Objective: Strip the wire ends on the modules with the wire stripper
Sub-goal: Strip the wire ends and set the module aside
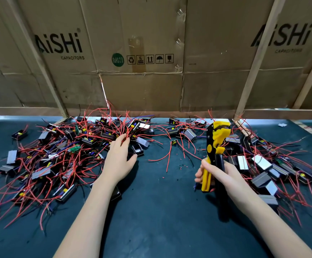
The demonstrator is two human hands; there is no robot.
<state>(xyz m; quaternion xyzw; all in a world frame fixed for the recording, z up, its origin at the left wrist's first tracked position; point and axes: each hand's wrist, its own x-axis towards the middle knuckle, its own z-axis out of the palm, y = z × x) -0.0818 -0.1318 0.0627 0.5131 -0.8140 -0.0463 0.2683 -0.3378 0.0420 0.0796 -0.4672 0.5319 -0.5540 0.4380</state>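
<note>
**Modules in two heaps, stripper held upright**

Modules lie in tangled heaps on a dark teal work mat: small black rectangular housings, many with a grey metal face, some showing a yellow part inside, and a few bare green circuit boards among them. Thin red wires spring from nearly every one, with fewer dark blue or black leads mixed in. There are too many to count exactly; dozens sit in the larger heap on the left and a second, smaller heap spreads on the right, with a scatter of others along the back edge between them.

One wire stripper, yellow and black, stands upright near the right heap, head up. The right hand is wrapped around its two handles, fingers curled on the yellow one. The left hand reaches into the near edge of the left heap, fingers loosely spread among the red wires, thumb out beside a black module; whether it pinches a wire cannot be told.

Tiny red insulation scraps dot the mat between the hands. Flattened cardboard cartons printed "AiSHi Capacitors" form the back wall.
</note>
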